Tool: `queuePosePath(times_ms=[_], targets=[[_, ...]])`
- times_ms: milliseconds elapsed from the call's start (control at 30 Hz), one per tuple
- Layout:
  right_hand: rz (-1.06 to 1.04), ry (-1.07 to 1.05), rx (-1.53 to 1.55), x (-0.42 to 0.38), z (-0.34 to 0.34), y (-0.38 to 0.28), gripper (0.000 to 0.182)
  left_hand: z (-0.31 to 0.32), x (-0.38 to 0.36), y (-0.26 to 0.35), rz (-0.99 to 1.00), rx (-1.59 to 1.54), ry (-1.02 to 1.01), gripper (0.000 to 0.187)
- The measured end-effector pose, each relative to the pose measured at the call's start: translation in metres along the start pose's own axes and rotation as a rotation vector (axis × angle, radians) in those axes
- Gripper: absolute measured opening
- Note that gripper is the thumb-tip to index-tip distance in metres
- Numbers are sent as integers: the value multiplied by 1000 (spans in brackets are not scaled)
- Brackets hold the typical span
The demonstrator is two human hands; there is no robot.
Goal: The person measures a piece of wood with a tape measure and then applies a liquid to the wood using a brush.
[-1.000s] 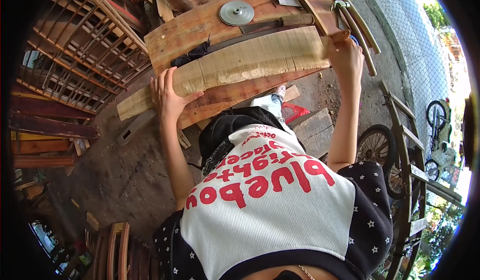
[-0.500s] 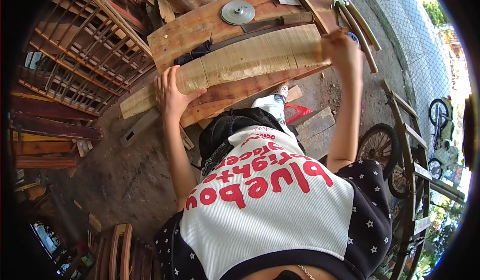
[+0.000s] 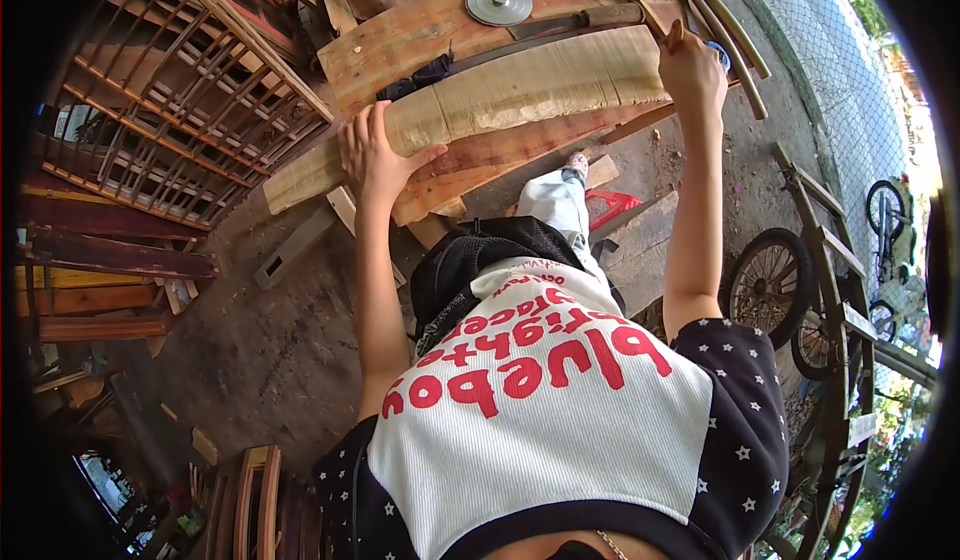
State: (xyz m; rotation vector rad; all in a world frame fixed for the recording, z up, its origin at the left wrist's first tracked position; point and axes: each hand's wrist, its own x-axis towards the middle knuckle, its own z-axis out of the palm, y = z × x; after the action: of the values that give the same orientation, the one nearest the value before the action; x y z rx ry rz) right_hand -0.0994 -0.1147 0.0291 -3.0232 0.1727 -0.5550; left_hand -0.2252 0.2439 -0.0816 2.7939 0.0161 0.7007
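Observation:
A long, pale, slightly curved wooden board (image 3: 520, 85) lies across a wooden workbench (image 3: 400, 35), its left end jutting past the bench edge. My left hand (image 3: 380, 160) grips the board near that end, fingers over the top and thumb stretched along the near edge. At the board's right end, my right hand (image 3: 692, 75) is closed in a fist. A small brownish bit shows at its top, but what it holds I cannot make out. Just behind the board lie a dark cloth-like bundle (image 3: 415, 78) and a handsaw-like blade with a wooden handle (image 3: 580, 22).
A round metal disc (image 3: 499, 4) lies on the bench's far side. Hammers (image 3: 715, 15) rest at the right corner. Slatted wooden frames (image 3: 180, 90) stand at left. A red plastic object (image 3: 612, 206) is on the ground, and a bicycle wheel (image 3: 768, 287) and ladder-like frame (image 3: 835, 270) stand at right.
The view has shifted, so the bench and board appear slightly higher and further right. My right hand, blurred before, is now sharp at the board's right end. The left hand keeps its grip.

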Motion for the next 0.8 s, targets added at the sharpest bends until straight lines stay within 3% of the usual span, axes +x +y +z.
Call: queuePosePath(times_ms=[67, 100, 133, 200, 267, 367, 400, 433, 500, 567, 600, 667, 700, 733, 800], targets=[[-39, -250, 201, 7, 6, -20, 33, 0, -1, 0, 1, -10, 3, 98], [-192, -301, 213, 0, 11, -41, 34, 1, 0, 0, 2, -17, 5, 97], [-267, -196, 376, -23, 9, -75, 35, 0, 1, -1, 1, -16, 11, 97], [-366, -349, 327, -52, 9, -135, 24, -1, 0, 0, 28, 23, 15, 97], [-597, -445, 687, -74, 22, -170, 27, 0, 1, 0, 38, 23, 8, 97], [-620, -437, 794, -65, 8, -166, 20, -3, 1, 1, 26, 23, -12, 96], [-654, -334, 643, -47, 32, -143, 19, -4, 1, 2, 4, 12, -20, 94], [-349, -608, 562, -26, 12, -123, 21, -7, 2, 5, -23, 11, -39, 95], [-274, -356, 429, 17, 32, -60, 31, -8, 2, 6, -40, 8, -49, 96], [-85, -249, 192, 47, 25, -19, 32, -7, 3, 6, -56, 6, -65, 96], [-102, -193, 185, 51, 16, -14, 29, -6, 2, 6, -54, 2, -62, 97], [-394, -426, 519, 58, 30, -27, 24, -5, 4, 6, -43, 0, -65, 97], [-350, -638, 761, 45, 32, -43, 21, -5, 3, 5, -45, -1, -66, 98], [-412, -661, 717, 21, 18, -68, 23, -5, 2, 4, -46, -2, -67, 98], [-485, -726, 989, 10, 32, -78, 36, -2, 3, 2, -24, 8, -47, 99]])
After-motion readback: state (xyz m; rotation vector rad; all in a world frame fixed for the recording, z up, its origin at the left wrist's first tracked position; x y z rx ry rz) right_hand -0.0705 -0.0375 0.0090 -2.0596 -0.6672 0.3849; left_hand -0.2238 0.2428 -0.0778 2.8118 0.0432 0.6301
